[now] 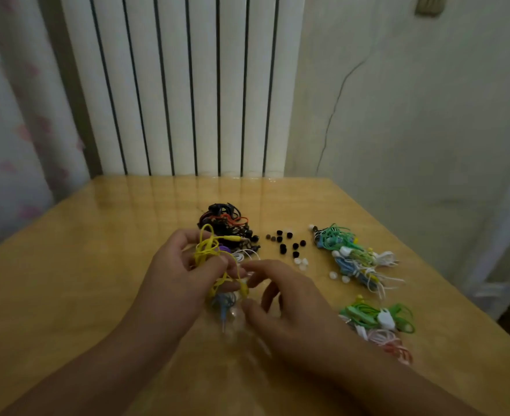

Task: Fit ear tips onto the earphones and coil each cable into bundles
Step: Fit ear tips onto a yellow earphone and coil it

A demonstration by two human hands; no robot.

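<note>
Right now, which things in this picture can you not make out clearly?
- Head view: right hand is motion-blurred; whether it holds an ear tip is unclear.
- Yellow cable: its earbuds are hidden by the left hand.
- Black ear tips: too small to count surely.

Yellow earphone cable [207,250], in left hand [175,274]. Black-and-orange cable heap [226,223], beyond that hand. Black ear tips [289,243] and translucent white ear tips [301,262], beyond right hand [286,298]. Green, blue and white bundles [356,259], further right. Honey-coloured glossy wooden table [67,265].
</note>
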